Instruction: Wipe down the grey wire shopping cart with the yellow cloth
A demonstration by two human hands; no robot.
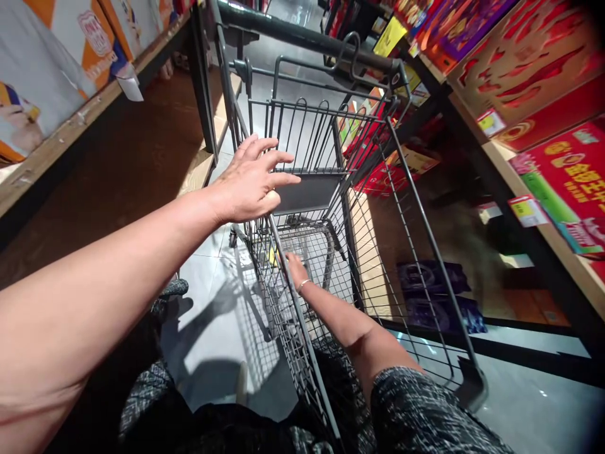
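My left hand (258, 180) is over the near side rim of a dark wire shopping cart (309, 173), its fingers spread and nothing in them. Whether the palm rests on the rim, I cannot tell. My right hand (297, 272), with a thin band at the wrist, reaches down inside the basket. Close to its fingertips is a small yellow thing (273, 256), seen through the wire mesh. The side rail partly hides these fingers, so their grip on the yellow thing is unclear.
The cart's handle bar (312, 38) is at the far end. On the right, shelves carry red gift boxes (567, 170) and price tags (527, 209). Dark blue packs (439, 296) lie low behind the cart. Large printed cartons (57, 50) line a wooden shelf (89, 120) on the left.
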